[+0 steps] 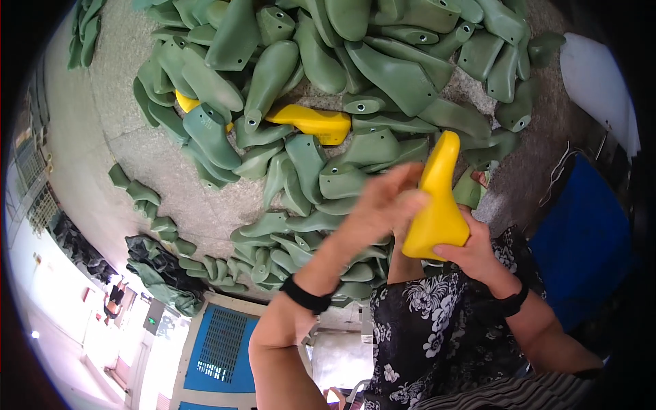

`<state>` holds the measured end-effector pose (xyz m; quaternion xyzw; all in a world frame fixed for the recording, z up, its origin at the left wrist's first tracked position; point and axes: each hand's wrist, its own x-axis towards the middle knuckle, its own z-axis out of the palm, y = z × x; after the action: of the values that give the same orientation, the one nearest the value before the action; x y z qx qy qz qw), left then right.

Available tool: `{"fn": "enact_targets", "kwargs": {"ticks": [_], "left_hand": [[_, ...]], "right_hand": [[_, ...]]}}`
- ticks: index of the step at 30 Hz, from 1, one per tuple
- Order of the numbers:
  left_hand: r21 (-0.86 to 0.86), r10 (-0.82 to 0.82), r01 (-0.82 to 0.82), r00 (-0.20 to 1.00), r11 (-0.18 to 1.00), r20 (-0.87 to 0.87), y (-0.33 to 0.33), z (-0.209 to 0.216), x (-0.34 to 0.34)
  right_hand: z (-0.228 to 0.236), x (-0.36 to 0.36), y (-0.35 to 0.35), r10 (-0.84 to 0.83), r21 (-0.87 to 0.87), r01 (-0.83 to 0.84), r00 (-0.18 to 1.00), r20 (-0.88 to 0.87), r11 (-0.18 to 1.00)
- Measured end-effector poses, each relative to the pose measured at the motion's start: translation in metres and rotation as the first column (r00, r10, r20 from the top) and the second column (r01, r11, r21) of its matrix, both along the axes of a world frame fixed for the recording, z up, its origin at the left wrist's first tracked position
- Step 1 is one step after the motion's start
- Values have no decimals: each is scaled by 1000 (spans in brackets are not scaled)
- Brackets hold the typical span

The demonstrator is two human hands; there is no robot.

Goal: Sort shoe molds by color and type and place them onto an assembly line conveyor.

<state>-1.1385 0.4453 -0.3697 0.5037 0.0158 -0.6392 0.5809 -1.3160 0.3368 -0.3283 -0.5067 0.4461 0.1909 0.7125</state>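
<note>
A yellow shoe last stands nearly upright in front of me, its narrow toe pointing away. My right hand grips it by the wide heel end, thumb across the near face. My left hand is blurred at the last's left side, thumb and fingers apart; whether it touches the last I cannot tell. Beyond lies a large heap of green shoe lasts. Among them rests another yellow last, and part of a further yellow one shows at the left.
A line of green lasts curves along the concrete floor on the left, near a dark plastic bag. At the right are a blue panel and a white sheet. A blue grated panel stands lower left.
</note>
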Motion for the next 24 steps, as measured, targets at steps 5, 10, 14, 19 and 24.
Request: {"fn": "enact_targets", "kwargs": {"ticks": [5, 10, 14, 19, 24], "left_hand": [[372, -116, -205, 724, 905, 680, 126, -133, 133], [534, -271, -79, 793, 842, 545, 181, -153, 207], [506, -19, -240, 891, 829, 454, 239, -168, 225], [504, -322, -492, 409, 710, 854, 240, -198, 202], [364, -483, -760, 76, 538, 872, 254, -219, 224]], "right_hand": [[-7, 17, -41, 26, 121, -30, 999, 40, 992], [-49, 50, -87, 175, -47, -172, 981, 80, 984], [-72, 82, -107, 173, -96, -160, 973, 151, 982], [-81, 96, -120, 278, -267, -219, 938, 208, 939], [-86, 90, -121, 270, -266, -210, 939, 213, 941]]}}
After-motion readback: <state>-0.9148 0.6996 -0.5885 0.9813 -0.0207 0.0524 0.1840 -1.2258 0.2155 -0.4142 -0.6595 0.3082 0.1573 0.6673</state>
